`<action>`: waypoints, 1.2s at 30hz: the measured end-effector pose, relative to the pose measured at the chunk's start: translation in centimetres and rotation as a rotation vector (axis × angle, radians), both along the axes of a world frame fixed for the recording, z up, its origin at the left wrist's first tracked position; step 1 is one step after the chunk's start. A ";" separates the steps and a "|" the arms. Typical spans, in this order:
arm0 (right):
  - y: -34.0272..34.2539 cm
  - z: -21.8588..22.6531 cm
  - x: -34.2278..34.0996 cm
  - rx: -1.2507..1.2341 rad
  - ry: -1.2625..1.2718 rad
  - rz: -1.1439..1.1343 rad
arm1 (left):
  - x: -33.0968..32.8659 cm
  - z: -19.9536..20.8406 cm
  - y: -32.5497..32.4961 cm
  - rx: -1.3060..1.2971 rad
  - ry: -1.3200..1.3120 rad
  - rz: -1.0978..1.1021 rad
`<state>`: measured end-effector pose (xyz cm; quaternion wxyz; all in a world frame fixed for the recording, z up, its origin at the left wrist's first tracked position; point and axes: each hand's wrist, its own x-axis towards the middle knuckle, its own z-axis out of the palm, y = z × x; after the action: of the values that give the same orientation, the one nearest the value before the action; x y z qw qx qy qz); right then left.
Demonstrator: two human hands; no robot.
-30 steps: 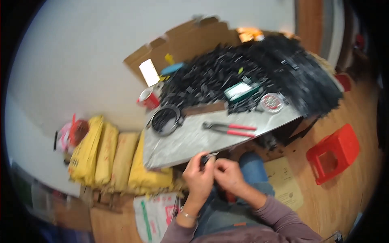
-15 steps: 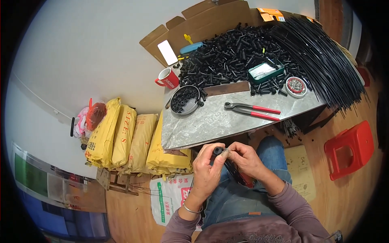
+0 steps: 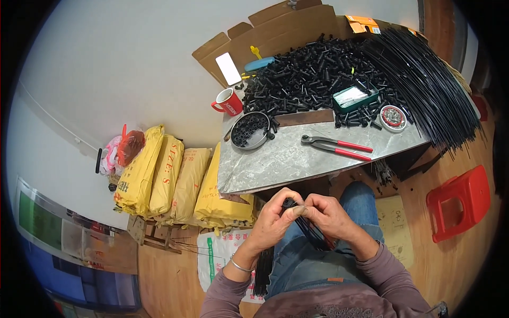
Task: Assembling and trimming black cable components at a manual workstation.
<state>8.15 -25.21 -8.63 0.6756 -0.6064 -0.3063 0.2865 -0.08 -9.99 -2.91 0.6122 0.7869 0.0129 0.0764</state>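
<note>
Above my lap, my left hand [image 3: 271,227] is closed round a short black plastic tube piece [image 3: 289,203], its round hollow end facing up between thumb and forefinger. My right hand [image 3: 333,218] is pinched right beside it, fingertips meeting the left thumb; whatever it grips is hidden. Below the hands, a bundle of thin black rods [image 3: 314,234] rests across my lap. Another black bundle [image 3: 263,271] hangs by my left forearm.
On the grey table [image 3: 254,172] lie red-handled pincers [image 3: 339,147], a bowl of black pieces [image 3: 250,130], a red mug [image 3: 228,102], a large black heap [image 3: 302,77], a green box of pins [image 3: 355,97] and long black rods [image 3: 424,79]. A red stool [image 3: 458,204] stands right.
The view has shifted slightly. The thin wire seen at my right fingertips is now out of sight, and the right fingers have closed in against the left thumb.
</note>
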 end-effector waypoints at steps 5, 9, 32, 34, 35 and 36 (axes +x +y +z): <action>0.0 0.0 -0.4 -0.016 0.047 0.009 | 0.3 -1.5 0.3 0.020 -0.102 -0.059; -0.4 0.2 -0.2 -0.072 -0.020 -0.005 | 0.2 -2.1 -0.3 -0.161 -0.103 -0.066; 1.7 2.9 0.5 0.078 0.316 -0.069 | 1.9 -4.5 -4.1 -0.418 -0.184 0.470; 1.1 1.5 1.8 0.062 0.426 0.040 | 2.0 -4.4 -3.9 -0.476 -0.134 0.419; 0.9 1.4 2.1 0.049 0.534 0.155 | 1.9 -4.4 -3.9 -0.477 -0.132 0.423; 0.8 1.6 2.1 0.030 0.531 0.172 | 1.9 -4.4 -3.8 -0.479 -0.127 0.432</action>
<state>10.20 -24.37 -7.04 0.7142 -0.4716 -0.1733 0.4872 1.79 -13.81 -7.27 0.7489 0.5934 0.1591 0.2485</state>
